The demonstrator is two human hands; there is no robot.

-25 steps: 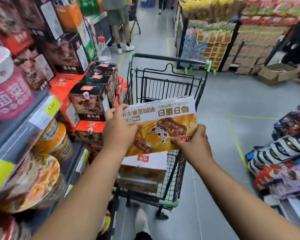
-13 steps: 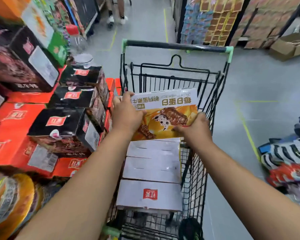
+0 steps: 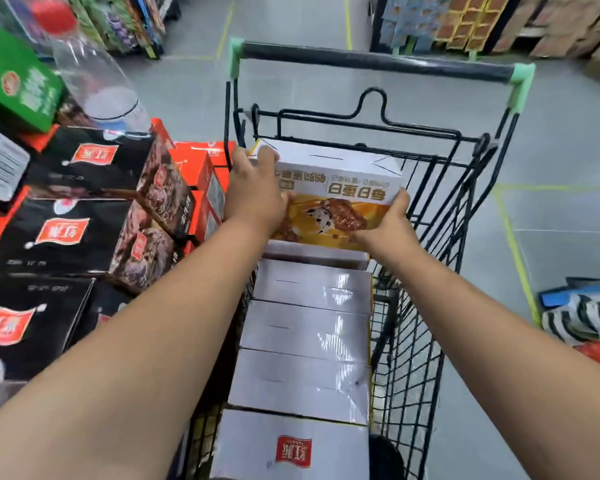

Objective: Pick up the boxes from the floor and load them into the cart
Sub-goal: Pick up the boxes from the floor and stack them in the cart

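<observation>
The cart is black wire with a dark handle bar and pale green end caps. At its far end is the held box, white and yellow with a pastry picture and upside-down print, tilted with its white top toward the handle. The left hand grips its left edge and the right hand its lower right corner. Nearer, a row of boxes stands packed along the basket's left side, glossy white tops up, the nearest showing a red logo.

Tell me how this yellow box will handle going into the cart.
Probably stiff: the yellow box shows flat faces and sharp corners. Likely light, since the left hand and right hand hold only its edges. Glare on the white boxes suggests slippery wrap.
</observation>
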